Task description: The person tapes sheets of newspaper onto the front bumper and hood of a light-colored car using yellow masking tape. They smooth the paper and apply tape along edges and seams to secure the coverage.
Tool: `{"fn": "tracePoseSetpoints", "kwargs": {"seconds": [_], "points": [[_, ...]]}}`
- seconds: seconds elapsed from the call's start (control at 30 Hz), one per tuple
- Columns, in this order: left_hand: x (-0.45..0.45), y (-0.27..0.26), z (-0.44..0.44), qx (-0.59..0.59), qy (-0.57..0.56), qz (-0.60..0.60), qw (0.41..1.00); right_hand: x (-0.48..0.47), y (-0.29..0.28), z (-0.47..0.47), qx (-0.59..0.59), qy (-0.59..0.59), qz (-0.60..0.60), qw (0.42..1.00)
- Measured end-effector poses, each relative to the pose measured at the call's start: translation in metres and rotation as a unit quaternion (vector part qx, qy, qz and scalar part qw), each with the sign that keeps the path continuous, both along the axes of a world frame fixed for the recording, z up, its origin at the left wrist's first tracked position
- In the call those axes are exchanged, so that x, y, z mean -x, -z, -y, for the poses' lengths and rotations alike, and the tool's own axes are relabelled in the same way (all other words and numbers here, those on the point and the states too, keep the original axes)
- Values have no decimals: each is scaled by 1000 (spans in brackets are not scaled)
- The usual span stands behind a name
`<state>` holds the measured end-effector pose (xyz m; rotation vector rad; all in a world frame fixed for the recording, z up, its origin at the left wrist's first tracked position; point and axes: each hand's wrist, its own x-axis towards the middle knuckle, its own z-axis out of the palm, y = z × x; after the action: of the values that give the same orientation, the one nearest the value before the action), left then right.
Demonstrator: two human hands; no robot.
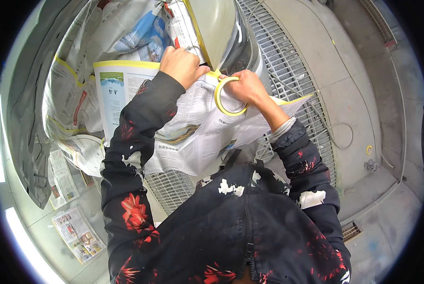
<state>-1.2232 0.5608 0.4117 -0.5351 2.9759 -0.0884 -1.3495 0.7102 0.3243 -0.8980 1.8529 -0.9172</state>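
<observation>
A newspaper sheet edged with yellow masking tape hangs in front of me, against a curved vehicle body panel. My left hand presses on its taped top edge with the thumb pointing right. Close by, my right hand grips the taped edge beside a roll of yellow masking tape, which hangs from the fingers. Whether the fingers hold the roll or only its tape strip cannot be told. More newspaper masking, joined with yellow tape, covers the area at the upper left.
An upright grey panel stands at the far left. Metal floor grating runs under and right of the work. A thin hose lies on the floor, with a small yellow ring farther right. Folded newspapers lie at the lower left.
</observation>
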Motion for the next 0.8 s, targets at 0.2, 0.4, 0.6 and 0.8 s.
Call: {"fn": "tracePoseSetpoints", "kwargs": {"seconds": [0.2, 0.4, 0.6, 0.8], "points": [[5, 0, 1, 16, -20, 12, 1000, 5, 1, 9, -20, -5, 44, 999], [11, 0, 3, 30, -18, -3, 999, 10, -4, 13, -23, 2, 5, 1000], [10, 2, 3, 103, 7, 2, 995, 7, -9, 10, 22, 2, -99, 995], [6, 5, 4, 164, 65, -54, 983, 4, -8, 10, 52, 18, -145, 988]]}}
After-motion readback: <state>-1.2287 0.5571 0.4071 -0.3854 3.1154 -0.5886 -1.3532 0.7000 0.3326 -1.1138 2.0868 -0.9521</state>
